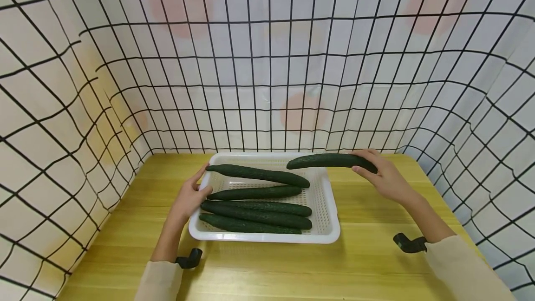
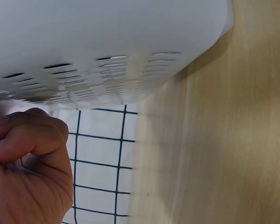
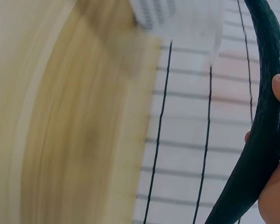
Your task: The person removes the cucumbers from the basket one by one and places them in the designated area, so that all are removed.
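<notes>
A white plastic basket holds several dark green cucumbers lying crosswise, roughly side by side. At its left rim my left hand grips the edge, thumb over the rim. The left wrist view shows that hand with bent fingers beside the slotted basket wall. My right hand holds one more cucumber by its right end, raised near the basket's back right corner. Its left part overlaps the basket rim in the head view. Thumb and fingers wrap this cucumber in the right wrist view.
The basket stands on a yellowish wooden table. Black grid netting over pale sheeting rises at the back and both sides. A black wrist mount juts from the right wrist, and another black mount from the left.
</notes>
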Tool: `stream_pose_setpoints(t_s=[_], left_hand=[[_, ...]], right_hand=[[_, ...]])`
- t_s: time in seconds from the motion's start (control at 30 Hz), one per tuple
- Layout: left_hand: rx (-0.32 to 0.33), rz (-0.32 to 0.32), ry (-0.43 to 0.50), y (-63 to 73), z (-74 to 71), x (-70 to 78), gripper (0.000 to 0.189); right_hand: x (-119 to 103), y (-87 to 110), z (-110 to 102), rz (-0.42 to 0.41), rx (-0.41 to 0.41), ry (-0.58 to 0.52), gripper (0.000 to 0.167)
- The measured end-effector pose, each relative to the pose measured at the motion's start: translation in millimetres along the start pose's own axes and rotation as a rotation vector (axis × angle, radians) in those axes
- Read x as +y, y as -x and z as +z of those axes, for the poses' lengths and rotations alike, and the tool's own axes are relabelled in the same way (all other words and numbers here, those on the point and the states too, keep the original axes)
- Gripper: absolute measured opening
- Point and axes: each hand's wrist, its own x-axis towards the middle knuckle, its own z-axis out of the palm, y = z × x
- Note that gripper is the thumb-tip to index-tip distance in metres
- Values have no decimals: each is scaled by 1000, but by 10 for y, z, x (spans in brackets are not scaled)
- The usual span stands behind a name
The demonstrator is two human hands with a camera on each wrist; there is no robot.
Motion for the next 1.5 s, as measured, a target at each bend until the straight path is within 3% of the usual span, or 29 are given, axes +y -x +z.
stream_pose_setpoints(t_s=[0.37, 0.67, 0.83, 1.07, 1.33, 1.5], left_hand=[[-11, -11, 18, -7, -1, 3, 78], [-14, -22, 20, -35, -11, -25, 78], [-29, -32, 15, 21, -28, 87, 77], [-51, -10, 25, 186, -43, 356, 77], [-58, -7, 49, 185, -43, 359, 78], [-63, -17, 65, 171, -46, 338, 77]], right_hand=[[545, 320, -313, 40, 1, 31, 48], [949, 513, -463, 154, -40, -15, 55], [1159, 520, -409, 185, -103, 46, 57], [1382, 452, -273, 132, -135, 25, 52], [1493, 410, -151, 104, -177, 35, 50], [1536, 377, -100, 101, -184, 114, 50]])
